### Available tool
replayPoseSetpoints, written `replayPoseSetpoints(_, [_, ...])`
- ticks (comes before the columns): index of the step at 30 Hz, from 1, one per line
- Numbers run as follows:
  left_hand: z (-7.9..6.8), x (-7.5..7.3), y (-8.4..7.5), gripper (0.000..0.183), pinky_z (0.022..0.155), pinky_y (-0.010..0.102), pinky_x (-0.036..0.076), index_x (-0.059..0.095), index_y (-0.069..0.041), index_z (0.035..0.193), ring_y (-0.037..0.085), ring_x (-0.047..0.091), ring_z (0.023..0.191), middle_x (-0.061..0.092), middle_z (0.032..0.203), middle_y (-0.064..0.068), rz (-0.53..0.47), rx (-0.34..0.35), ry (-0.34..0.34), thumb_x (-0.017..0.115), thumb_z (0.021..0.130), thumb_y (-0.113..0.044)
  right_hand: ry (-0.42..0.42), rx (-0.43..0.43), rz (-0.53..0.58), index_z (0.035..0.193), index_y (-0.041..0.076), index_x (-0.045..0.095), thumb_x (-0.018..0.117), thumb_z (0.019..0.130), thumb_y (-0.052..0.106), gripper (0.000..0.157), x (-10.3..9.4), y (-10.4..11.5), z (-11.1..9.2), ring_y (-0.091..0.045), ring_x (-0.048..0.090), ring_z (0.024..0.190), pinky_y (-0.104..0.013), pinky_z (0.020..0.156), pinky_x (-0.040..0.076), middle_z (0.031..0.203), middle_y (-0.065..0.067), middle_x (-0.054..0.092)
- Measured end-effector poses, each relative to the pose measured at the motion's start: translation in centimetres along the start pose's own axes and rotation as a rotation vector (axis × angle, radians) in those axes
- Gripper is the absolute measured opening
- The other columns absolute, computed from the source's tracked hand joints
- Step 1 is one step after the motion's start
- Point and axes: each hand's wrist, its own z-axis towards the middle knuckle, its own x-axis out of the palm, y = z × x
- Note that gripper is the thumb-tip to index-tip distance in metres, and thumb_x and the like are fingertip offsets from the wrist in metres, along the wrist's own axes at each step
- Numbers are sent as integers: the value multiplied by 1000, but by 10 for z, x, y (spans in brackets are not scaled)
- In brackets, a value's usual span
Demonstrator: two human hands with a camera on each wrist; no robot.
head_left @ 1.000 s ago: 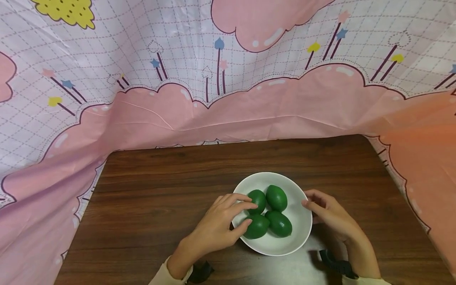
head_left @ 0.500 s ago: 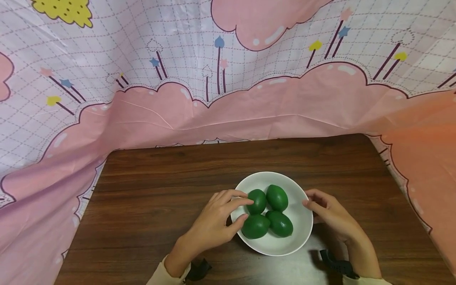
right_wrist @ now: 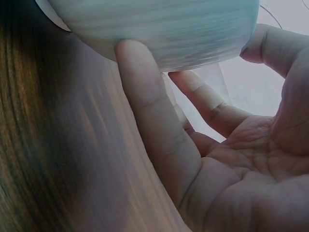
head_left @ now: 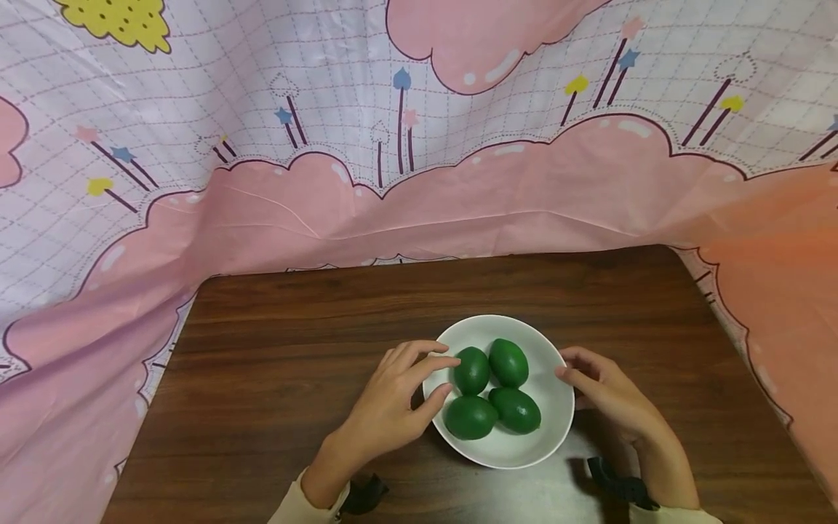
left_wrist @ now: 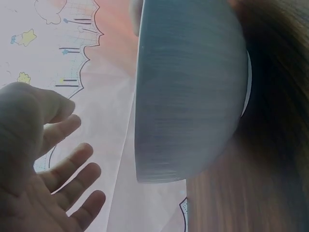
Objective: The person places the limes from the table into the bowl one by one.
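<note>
A white bowl (head_left: 556,422) stands on the brown table, with several green limes (head_left: 516,410) lying in it. My right hand (head_left: 615,397) holds the bowl at its right side, thumb at the rim and fingers against the outer wall, as the right wrist view shows. Over the bowl's left rim hovers my left hand (head_left: 393,404), its fingers spread and loosely bent, near the leftmost limes. In the left wrist view this hand (left_wrist: 48,159) is apart from the bowl's wall (left_wrist: 188,92) and holds nothing.
The wooden table (head_left: 275,349) ends at the back against a hanging printed cloth (head_left: 425,211), which also drapes along the left and right sides. Black straps (head_left: 618,484) circle both wrists.
My left hand has drawn back slightly to the left, away from the limes. The right hand stays at the bowl's rim, and the limes have barely shifted.
</note>
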Motion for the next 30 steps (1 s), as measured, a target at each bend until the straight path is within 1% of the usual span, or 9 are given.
replayPoseSetpoints(6, [1, -2, 2, 31, 105, 40, 50, 72, -23, 131, 15, 61, 120, 65, 131, -5, -1, 38, -62, 72, 99, -22, 8, 21, -7, 142, -2, 55, 60, 108, 27, 45, -1, 2, 2, -15, 69, 98, -41, 77, 67, 118, -13, 64])
replayPoseSetpoints(10, [2, -3, 5, 29, 99, 36, 50, 73, -22, 127, 12, 61, 111, 65, 125, -6, -4, 41, -92, 73, 99, -21, 9, 24, -5, 143, -2, 55, 60, 108, 27, 45, -1, 2, 3, -15, 68, 98, -41, 77, 67, 119, -13, 64])
replayPoseSetpoints(14, [2, -4, 5, 29, 97, 36, 50, 73, -22, 128, 12, 60, 108, 65, 122, -6, 2, 38, -102, 73, 99, -22, 8, 28, -1, 143, -1, 56, 60, 108, 27, 45, -1, 1, 2, -15, 68, 98, -42, 78, 67, 118, -11, 64])
replayPoseSetpoints(17, [1, -5, 6, 32, 98, 36, 50, 71, -22, 131, 13, 60, 110, 65, 123, -5, 11, 28, -105, 72, 99, -23, 7, 34, -1, 142, -1, 56, 60, 108, 26, 44, 0, 1, 2, -15, 68, 98, -42, 77, 67, 117, -10, 63])
replayPoseSetpoints(21, [2, -6, 6, 34, 101, 38, 50, 69, -22, 134, 14, 61, 117, 64, 129, -5, 31, 14, -102, 71, 101, -26, 3, 29, -8, 142, -1, 56, 60, 108, 26, 44, 0, 3, 1, -15, 68, 98, -41, 77, 66, 117, -11, 63])
replayPoseSetpoints(27, [1, -5, 6, 34, 107, 43, 50, 68, -21, 136, 18, 60, 128, 63, 138, -2, 50, 27, -55, 68, 103, -31, -5, 23, -7, 141, -2, 56, 61, 108, 25, 43, 1, 5, 1, -14, 67, 97, -39, 77, 66, 115, -10, 62])
replayPoseSetpoints(30, [1, -4, 6, 35, 110, 46, 49, 67, -23, 137, 19, 59, 131, 62, 140, -1, 52, 12, -47, 67, 103, -32, -7, 22, -13, 141, -2, 56, 61, 108, 25, 43, 1, 4, 2, -13, 67, 97, -39, 77, 66, 114, -10, 61])
